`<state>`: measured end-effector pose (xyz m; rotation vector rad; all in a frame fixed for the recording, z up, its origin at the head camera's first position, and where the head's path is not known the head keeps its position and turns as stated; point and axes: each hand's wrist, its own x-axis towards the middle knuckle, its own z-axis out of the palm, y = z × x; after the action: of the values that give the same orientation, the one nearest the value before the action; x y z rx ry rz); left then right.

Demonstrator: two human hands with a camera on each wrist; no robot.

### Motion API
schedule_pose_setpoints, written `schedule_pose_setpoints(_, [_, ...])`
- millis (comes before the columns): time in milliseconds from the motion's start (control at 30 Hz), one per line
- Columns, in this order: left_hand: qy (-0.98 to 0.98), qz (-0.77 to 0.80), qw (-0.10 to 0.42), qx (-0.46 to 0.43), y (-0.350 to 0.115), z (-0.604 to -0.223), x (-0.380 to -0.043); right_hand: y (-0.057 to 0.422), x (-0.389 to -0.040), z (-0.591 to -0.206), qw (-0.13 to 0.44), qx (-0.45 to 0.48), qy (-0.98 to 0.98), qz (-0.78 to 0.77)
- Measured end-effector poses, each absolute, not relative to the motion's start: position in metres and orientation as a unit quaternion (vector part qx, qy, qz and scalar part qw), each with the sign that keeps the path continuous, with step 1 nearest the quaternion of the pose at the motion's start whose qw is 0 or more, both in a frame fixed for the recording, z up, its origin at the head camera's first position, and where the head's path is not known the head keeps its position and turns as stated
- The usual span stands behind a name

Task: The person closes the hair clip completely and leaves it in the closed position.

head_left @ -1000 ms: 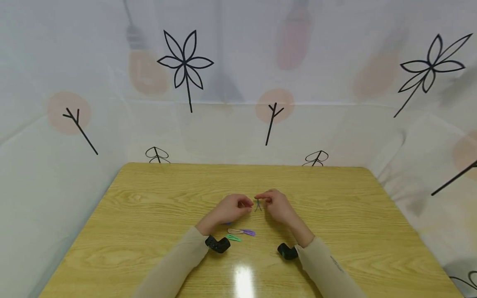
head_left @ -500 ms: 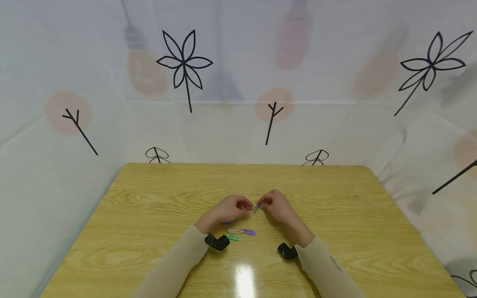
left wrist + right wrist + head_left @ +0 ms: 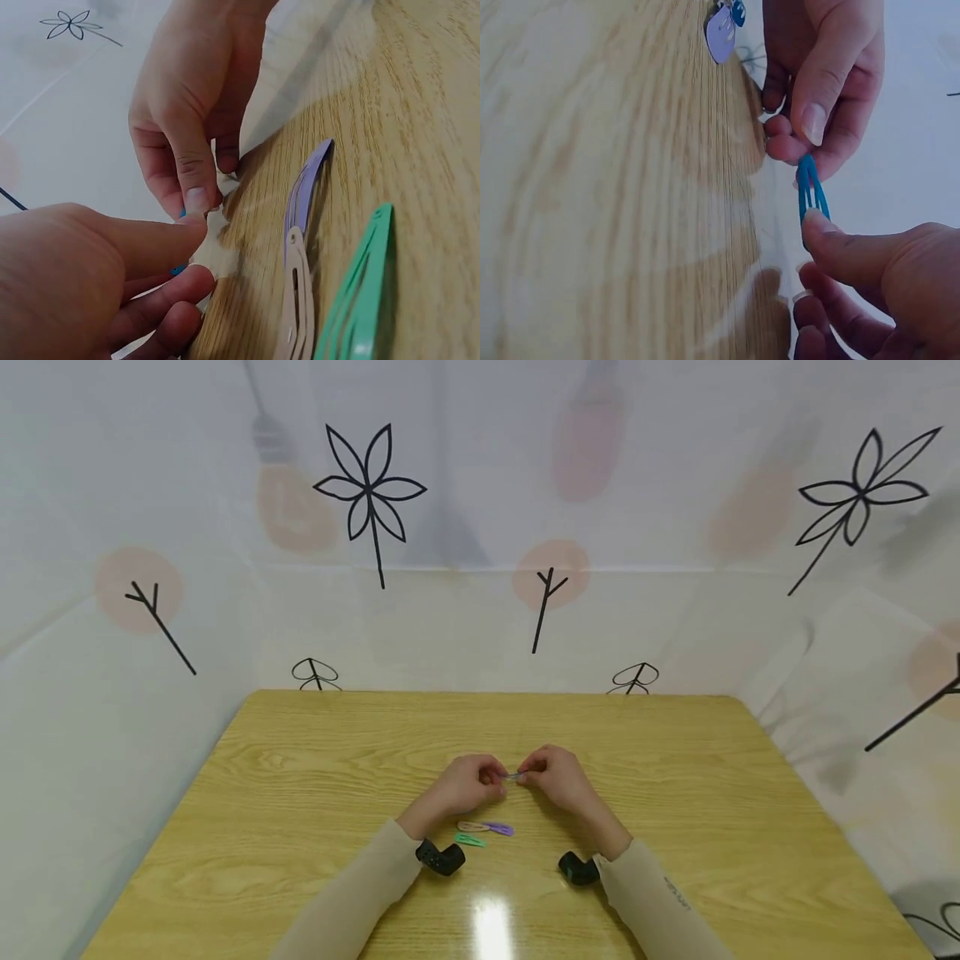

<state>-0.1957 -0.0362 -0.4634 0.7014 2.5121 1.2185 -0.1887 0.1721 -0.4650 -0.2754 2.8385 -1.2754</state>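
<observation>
A blue snap hair clip (image 3: 812,199) spans the gap between the two hands, just above the table. My right hand (image 3: 558,777) pinches one end of it between thumb and fingers. At the other end, my left hand (image 3: 465,783) holds the clip's tip with thumb and index finger; in the left wrist view the fingers hide most of the clip. On the table nearer the body lie a beige hair clip (image 3: 472,827), a purple hair clip (image 3: 499,829) touching it end to end, and a green hair clip (image 3: 470,840).
Another blue clip (image 3: 739,12) shows beside the purple one at the top of the right wrist view. The wooden table (image 3: 337,735) ends at a white patterned cloth (image 3: 465,627) behind and at both sides. Dark wrist cameras (image 3: 440,857) sit on the sleeves.
The blue hair clip has turned from hanging below my right fingers to lying level between both hands. My left fingers have come to its free end. The clips on the table stay put.
</observation>
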Motion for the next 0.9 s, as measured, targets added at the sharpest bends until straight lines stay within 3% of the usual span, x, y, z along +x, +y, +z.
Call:
schedule_pose_setpoints(400, [0.873,0.422,0.079,0.231,-0.042,-0.463,-0.195,0.163,-0.18,-0.453,0.025,-0.062,0.89,-0.45])
schedule_pose_setpoints(900, [0.865,0.446,0.069,0.221,-0.053,-0.451,-0.19,0.152,-0.171,-0.447,-0.002,-0.102,0.875,-0.474])
